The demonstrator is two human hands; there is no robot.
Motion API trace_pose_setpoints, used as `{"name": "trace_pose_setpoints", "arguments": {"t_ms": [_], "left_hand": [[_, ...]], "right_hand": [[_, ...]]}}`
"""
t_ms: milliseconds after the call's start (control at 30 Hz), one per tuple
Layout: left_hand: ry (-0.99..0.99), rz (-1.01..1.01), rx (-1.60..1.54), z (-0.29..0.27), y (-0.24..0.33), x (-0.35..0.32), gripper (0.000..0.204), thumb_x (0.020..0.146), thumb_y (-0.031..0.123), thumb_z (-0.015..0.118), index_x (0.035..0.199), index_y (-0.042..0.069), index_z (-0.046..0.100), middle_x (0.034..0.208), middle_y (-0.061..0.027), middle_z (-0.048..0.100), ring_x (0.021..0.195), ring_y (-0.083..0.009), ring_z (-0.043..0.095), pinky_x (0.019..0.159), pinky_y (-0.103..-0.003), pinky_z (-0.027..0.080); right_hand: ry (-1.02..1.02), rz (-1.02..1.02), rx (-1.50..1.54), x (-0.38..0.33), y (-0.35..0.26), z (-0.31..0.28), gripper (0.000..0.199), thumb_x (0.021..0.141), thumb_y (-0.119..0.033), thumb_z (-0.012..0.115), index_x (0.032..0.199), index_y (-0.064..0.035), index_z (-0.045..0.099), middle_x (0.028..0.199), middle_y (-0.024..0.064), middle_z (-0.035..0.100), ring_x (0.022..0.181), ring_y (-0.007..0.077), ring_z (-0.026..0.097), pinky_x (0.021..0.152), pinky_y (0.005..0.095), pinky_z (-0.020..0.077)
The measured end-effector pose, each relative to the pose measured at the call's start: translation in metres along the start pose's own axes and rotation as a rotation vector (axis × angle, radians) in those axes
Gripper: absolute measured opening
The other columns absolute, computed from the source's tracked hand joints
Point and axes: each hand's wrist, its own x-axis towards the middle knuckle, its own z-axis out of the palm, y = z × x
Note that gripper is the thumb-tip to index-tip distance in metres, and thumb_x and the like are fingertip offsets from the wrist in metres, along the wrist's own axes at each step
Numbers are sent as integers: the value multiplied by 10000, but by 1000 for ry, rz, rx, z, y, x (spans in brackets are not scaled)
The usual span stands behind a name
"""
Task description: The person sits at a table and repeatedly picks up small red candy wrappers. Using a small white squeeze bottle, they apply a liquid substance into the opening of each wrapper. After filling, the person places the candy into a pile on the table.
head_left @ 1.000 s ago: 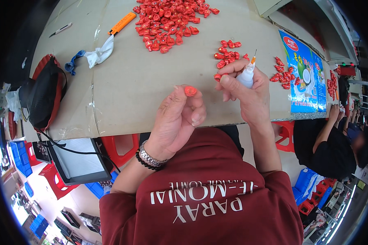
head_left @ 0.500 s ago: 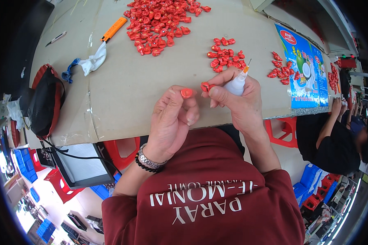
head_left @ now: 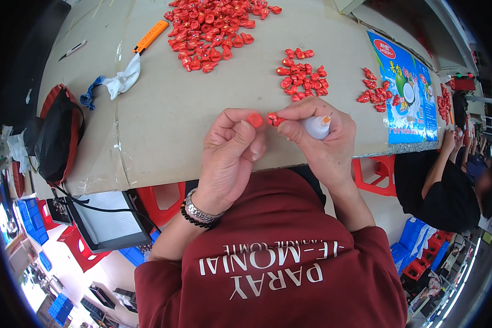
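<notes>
pinching, left hand [head_left: 229, 146]: my thumb and forefinger are closed on a round red piece [head_left: 255, 120], the other fingers loosely curled.
right hand [head_left: 333, 141]: my thumb and forefinger grip a small red figure [head_left: 275, 119], just beside the round red piece; a white bottle [head_left: 316, 129] with an orange tip sits within my curled fingers.
red cluster [head_left: 305, 80]: on the surface [head_left: 175, 126], just far of my right hand.
red pile [head_left: 210, 27]: farther, to the left.
orange cutter [head_left: 151, 36]: left of the red pile.

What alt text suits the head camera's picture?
A person's left hand holds a round red piece near a small red piece in the right hand, which also holds a white bottle. A red pile lies on the table.
</notes>
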Motion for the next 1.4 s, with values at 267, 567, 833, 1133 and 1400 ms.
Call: {"name": "trace_pose_setpoints", "arguments": {"t_ms": [267, 567, 833, 1133, 1400], "left_hand": [[33, 71, 112, 2, -3, -2, 157, 933, 153, 626, 1039, 43, 589, 883, -8, 651, 641, -61, 477, 596, -217, 390], [15, 118, 177, 2, -4, -3, 108, 932, 120, 622, 995, 39, 586, 921, -29, 667, 661, -46, 491, 599, -203, 405], [72, 215, 376, 2, -3, -2, 78, 924, 89, 622, 951, 19, 602, 806, -9, 647, 615, -14, 484, 545, -182, 392], [95, 287, 541, -6, -7, 0, 36, 904, 27, 618, 924, -3, 613, 758, -6, 630, 601, -12, 494, 523, -180, 404], [82, 292, 573, -5, -7, -1, 39, 900, 10, 616, 931, -13, 611, 804, -30, 649, 618, -23, 506, 539, -188, 422]], "right_hand": [[-48, -307, -199, 1, 6, -1, 183, 681, 98, 690, 838, 7, 667, 753, 89, 640, 678, 179, 629, 605, 270, 493], [-67, -374, -264, 1, 6, -1, 231, 652, 128, 655, 846, 3, 656, 746, 86, 635, 683, 185, 638, 602, 281, 508], [-89, -179, -174, 2, 10, -2, 132, 710, 43, 729, 814, 1, 659, 744, 84, 640, 673, 184, 619, 617, 292, 475], [-119, -106, -85, -1, 30, 2, 123, 768, 66, 710, 856, 5, 651, 785, 62, 639, 710, 133, 578, 652, 258, 455], [-134, -120, -83, -3, 33, 2, 128, 784, 81, 702, 866, 11, 634, 800, 57, 634, 732, 117, 567, 650, 243, 448]]}}
